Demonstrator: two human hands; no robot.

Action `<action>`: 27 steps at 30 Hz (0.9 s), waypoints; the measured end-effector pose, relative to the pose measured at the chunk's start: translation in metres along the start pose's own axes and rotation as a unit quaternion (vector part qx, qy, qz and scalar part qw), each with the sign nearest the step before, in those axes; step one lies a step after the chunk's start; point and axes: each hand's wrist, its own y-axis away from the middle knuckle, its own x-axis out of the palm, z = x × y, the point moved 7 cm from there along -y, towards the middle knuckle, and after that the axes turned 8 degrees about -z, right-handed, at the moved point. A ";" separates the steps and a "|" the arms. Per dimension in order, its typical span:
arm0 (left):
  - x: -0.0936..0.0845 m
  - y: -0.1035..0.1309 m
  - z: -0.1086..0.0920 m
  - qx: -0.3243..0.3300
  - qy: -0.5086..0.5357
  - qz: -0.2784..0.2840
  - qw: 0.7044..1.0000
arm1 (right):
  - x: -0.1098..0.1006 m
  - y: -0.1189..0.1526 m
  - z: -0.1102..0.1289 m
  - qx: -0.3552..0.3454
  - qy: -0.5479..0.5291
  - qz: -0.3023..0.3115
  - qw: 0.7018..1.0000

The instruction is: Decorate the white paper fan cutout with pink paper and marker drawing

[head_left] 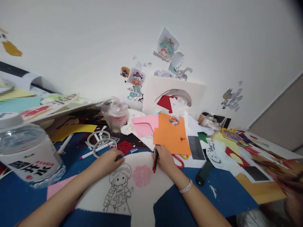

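Observation:
A white fan-shaped card (142, 198) lies in front of me on a blue surface. It bears a black line drawing of a figure with a hat and a braid (120, 192), and a pink coloured patch (142, 175) beside it. My left hand (113, 160) rests at the card's upper left edge, fingers bent loosely and holding nothing that I can see. In my right hand (163, 157), at the upper right edge, is a black marker with a red end (155, 161), pointing down over the card. A bracelet circles my right wrist.
A large water bottle (28, 154) stands at the left. Coiled cable (101, 143), a white pen with a pink end (92, 154) and a bagged cup (115, 115) sit behind. Orange paper (171, 134), red-handled scissors (178, 162) and a dark cylinder (204, 173) are right. Another person's hand (291, 186) is far right.

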 end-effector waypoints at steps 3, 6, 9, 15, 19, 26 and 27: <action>-0.010 -0.002 0.006 -0.002 -0.002 -0.048 0.999 | -0.005 0.000 0.000 -0.008 0.005 -0.010 1.000; -0.019 -0.004 0.017 -0.021 0.016 -0.063 0.998 | -0.011 0.000 -0.001 -0.020 -0.013 -0.021 1.000; -0.027 -0.007 0.026 -0.033 0.046 -0.063 0.996 | -0.021 -0.002 -0.006 -0.009 -0.043 -0.057 0.997; -0.047 -0.006 0.045 -0.135 0.192 -0.096 0.967 | -0.057 -0.006 -0.037 0.106 -0.058 -0.179 0.976; -0.043 -0.002 0.034 -0.158 0.366 -0.109 0.910 | -0.069 -0.003 -0.047 0.133 -0.068 -0.241 0.959; -0.053 0.002 0.024 -0.109 0.454 -0.203 0.861 | -0.089 0.006 -0.070 0.185 -0.135 -0.304 0.925; -0.058 0.003 0.028 -0.111 0.465 -0.225 0.849 | -0.093 0.008 -0.076 0.194 -0.145 -0.316 0.917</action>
